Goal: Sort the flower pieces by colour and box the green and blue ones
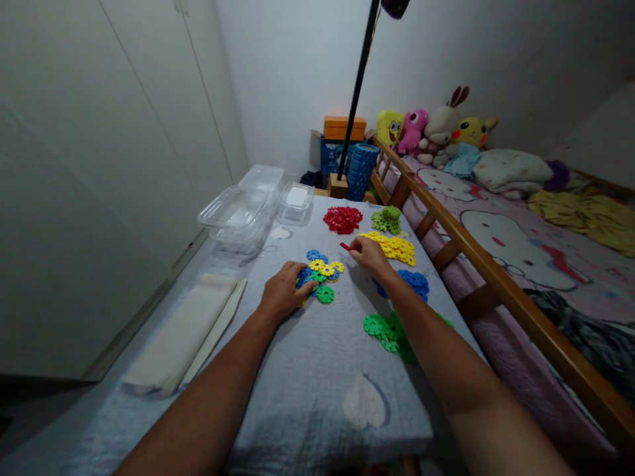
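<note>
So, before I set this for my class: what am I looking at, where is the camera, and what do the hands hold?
No machine here: one camera sits on a person's head, looking down at their two bare hands. The left hand rests on a joined cluster of blue, yellow and green discs. The right hand pinches a red piece in its fingers. On the grey cloth lie a red pile, light green pile, yellow pile, blue pile and green pile. Far left stand clear containers; a bed runs along the right.
</note>
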Demonstrator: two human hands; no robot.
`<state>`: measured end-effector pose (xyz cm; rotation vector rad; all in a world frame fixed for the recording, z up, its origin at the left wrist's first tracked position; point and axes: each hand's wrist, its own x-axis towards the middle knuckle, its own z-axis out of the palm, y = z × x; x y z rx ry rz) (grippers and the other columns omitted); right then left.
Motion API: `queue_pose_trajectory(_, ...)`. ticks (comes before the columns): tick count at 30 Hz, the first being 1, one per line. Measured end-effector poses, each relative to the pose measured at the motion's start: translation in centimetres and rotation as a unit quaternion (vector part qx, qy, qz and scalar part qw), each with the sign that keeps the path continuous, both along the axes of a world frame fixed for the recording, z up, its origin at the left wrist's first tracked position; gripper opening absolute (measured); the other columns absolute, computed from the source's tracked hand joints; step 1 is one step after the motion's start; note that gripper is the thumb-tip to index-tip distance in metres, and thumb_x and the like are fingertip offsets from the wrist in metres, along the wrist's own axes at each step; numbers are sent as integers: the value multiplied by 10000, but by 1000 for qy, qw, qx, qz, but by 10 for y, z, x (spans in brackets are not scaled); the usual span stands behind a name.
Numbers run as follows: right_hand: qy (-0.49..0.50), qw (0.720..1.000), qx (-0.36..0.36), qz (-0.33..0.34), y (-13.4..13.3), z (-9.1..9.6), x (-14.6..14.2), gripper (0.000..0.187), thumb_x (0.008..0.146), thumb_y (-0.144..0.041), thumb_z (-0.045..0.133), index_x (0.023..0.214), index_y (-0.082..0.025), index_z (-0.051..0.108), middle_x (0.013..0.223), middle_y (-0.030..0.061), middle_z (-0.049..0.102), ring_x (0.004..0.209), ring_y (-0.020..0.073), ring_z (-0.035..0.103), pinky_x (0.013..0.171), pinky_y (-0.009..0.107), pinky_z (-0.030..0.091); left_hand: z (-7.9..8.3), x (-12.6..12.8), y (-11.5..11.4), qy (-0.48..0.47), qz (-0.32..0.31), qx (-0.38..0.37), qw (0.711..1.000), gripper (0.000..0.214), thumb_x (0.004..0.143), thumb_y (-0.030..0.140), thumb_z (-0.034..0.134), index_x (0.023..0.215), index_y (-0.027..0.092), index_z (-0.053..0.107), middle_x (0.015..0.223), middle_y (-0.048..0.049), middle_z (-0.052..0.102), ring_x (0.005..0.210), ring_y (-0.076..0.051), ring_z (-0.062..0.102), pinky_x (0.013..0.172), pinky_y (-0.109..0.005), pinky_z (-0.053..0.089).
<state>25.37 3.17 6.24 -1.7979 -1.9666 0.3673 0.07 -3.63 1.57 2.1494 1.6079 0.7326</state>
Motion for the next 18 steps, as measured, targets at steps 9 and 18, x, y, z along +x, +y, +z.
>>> queue_pose_trajectory(9, -6, 999, 23, -44, 54, -25, -10, 164, 839, -72, 595, 844, -178, 720, 868, 34, 718, 840, 172, 625, 767, 257, 441, 1, 1, 0, 7, -1, -5, 1000, 383, 948, 433, 628, 1277, 238, 657, 1292, -85, 692, 1136, -259, 694, 954, -370, 551)
queue_pose_trajectory(18, -30, 996, 19, -76, 75, -37, -23, 210, 884, -104, 575, 947, -170, 765, 1047, 95, 740, 957, 196, 639, 866, 280, 463, 1, 2, 1, 5, 0, -2, 1000, 342, 948, 402, 623, 1255, 260, 674, 1265, -75, 698, 1111, -248, 699, 939, -359, 558)
